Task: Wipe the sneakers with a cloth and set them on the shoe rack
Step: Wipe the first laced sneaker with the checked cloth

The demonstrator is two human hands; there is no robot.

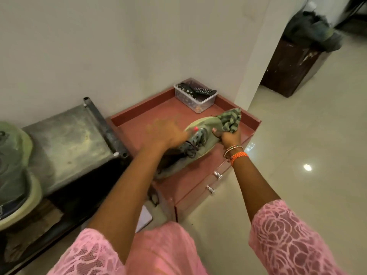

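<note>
Head view is showing two bare hands working over one low reddish-brown table point(139, 121) with a raised rim and two drawers, each drawer carrying one silver knob. One pale green sneaker with dark laces point(200, 141) is lying on that table, its toe pointing toward the far right corner. The left hand point(168, 133) is resting on the sneaker's lace area; it is blurred, so whether its grip is closing on the shoe or just pressing it, I cannot tell. The right hand point(230, 136), wearing several bangles and one orange thread band at the wrist, is holding one bunched green striped cloth point(231, 120) in a tight grip against the sneaker's toe. A second pale green sneaker point(14, 173) is sitting on top of one grey metal shoe rack point(67, 143) at the left edge, well apart from the first. One clear plastic tub point(195, 99) holding two black remote controls is standing at the table's far corner. One dark brown wooden stand point(292, 64) is standing on the tiled floor at the upper right.
</note>
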